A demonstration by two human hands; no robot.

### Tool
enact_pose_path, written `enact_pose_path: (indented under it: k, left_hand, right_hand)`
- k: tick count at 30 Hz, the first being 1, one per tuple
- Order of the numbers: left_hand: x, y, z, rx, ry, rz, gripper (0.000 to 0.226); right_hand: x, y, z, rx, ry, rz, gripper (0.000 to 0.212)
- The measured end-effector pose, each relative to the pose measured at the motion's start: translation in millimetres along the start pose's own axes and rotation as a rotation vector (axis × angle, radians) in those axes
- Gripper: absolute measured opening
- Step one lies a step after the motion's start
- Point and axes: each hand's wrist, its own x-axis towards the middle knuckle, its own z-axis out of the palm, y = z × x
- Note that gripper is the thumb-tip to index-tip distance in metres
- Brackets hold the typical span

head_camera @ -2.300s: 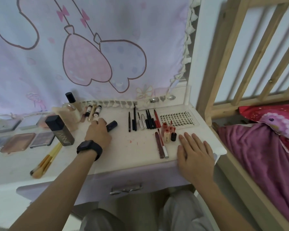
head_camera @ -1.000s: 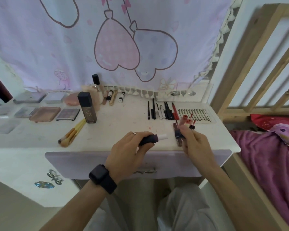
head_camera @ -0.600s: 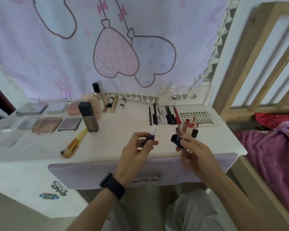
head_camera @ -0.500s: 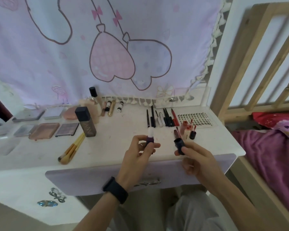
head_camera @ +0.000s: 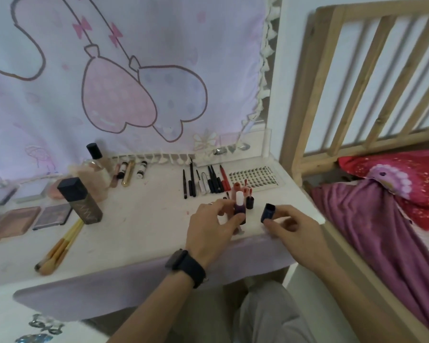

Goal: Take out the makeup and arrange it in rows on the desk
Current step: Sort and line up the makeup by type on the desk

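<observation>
The left hand (head_camera: pixel 208 226) pinches the uncapped lipstick (head_camera: pixel 240 209) upright between thumb and fingers, over the front right edge of the desk (head_camera: pixel 139 219); the right hand (head_camera: pixel 292 231) pinches its dark blue cap (head_camera: pixel 268 212) just beside it. Both pieces look like light, stiff, smooth plastic, probably slippery; the pale tip seems soft and easy to smear, so I would hold only the dark barrel.

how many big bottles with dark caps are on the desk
2: a tall dark bottle beside the palettes, and a rounder pale bottle behind it by the curtain.
</observation>
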Motion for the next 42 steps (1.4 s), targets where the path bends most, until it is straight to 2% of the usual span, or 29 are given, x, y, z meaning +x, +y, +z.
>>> enact_pose_path:
  k: [4, 9, 13, 33, 39, 42]
  left_hand:
    - [6, 5, 11, 0.128, -0.01, -0.002, 0.026]
    - [9, 6, 15, 0.365, -0.031, 0.013, 0.034]
    - [9, 4, 17, 0.412, -0.017, 0.031, 0.038]
    - [9, 1, 16, 0.402, -0.034, 0.056, 0.039]
    - [7, -13, -2, 0.289, 0.027, 0.076, 0.033]
    - [12, -28, -20, 0.21, 0.096, 0.016, 0.025]
  right_hand:
    - [13, 1, 1, -0.214, -0.048, -0.119, 0.023]
    - [25, 11, 4, -0.371, -0.112, -0.198, 0.019]
    - [28, 17, 5, -0.388, -0.111, -0.215, 0.025]
    - [24, 9, 9, -0.481, -0.124, -0.162, 0.037]
    - [23, 15, 4, -0.41, -0.159, -0.151, 0.034]
    - [22, 23, 4, -0.395, -0.094, -0.155, 0.031]
